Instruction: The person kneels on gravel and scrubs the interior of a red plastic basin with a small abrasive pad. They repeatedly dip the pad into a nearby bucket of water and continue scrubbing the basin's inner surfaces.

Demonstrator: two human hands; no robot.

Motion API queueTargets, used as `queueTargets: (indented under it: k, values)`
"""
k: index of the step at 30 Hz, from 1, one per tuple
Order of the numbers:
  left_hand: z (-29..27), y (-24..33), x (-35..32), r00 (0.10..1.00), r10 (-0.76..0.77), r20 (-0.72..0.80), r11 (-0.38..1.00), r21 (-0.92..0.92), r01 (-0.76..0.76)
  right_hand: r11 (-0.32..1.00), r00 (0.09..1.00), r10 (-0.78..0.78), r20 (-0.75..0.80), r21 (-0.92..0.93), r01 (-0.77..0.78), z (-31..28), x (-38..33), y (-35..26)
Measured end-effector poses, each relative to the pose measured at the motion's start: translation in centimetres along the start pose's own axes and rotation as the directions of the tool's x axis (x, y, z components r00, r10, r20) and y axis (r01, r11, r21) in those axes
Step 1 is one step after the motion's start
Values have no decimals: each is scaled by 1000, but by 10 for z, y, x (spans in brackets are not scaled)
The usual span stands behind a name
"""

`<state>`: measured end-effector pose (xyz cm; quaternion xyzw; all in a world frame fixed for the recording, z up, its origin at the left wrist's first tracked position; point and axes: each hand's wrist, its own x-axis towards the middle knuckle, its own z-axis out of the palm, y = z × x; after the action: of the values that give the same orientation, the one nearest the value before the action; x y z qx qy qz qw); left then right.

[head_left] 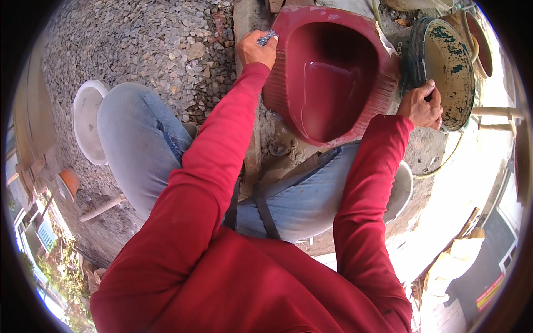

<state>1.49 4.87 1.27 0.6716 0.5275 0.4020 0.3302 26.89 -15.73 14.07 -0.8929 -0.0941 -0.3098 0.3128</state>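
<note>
A maroon basin (283,66) with ribbed sides, shaped like a squat toilet pan, lies in front of me, its hollow facing up and looking wet inside. At its upper left corner, my left hand (256,52) is closed round a crumpled grey-and-white pad (267,38). To the right stands a dark green bucket (436,114), tilted, with cloudy, flaking pale stains on its inner wall. My right hand (424,106) grips the bucket's near rim, with its fingers curled. My red sleeves reach forward over my knees.
Loose grey gravel (144,50) spreads across the left, bordered by a concrete strip (252,133). A white bowl (89,122) sits beside my left knee. A brown pot (478,44) stands past the bucket. A wooden handle (102,207) lies at lower left, and a thin hose (444,166) curves below the bucket.
</note>
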Motion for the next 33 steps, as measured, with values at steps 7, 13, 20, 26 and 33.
queueTargets:
  k: [7, 13, 20, 26, 33]
  values:
    - [-7, 4, 9, 967, -212, 141, 956, -177, 235, 999, 999, -33, 7, -16, 33, 1, 3, 8]
    - [-3, -9, 9, 952, -288, 106, 948, -111, 299, 995, 989, -104, -103, -19, 102, 6, 2, 7]
    - [19, -21, 20, 996, -86, -40, 974, -215, 75, 996, 981, -89, -175, -25, 86, 10, 3, 4]
    - [-5, -12, 20, 834, -513, 203, 840, -84, 537, 998, 990, -52, -133, -43, 46, 13, -6, -4]
    - [-11, 7, 21, 765, -581, 277, 790, -33, 612, 998, 993, -62, -98, -22, 61, 12, -1, 1]
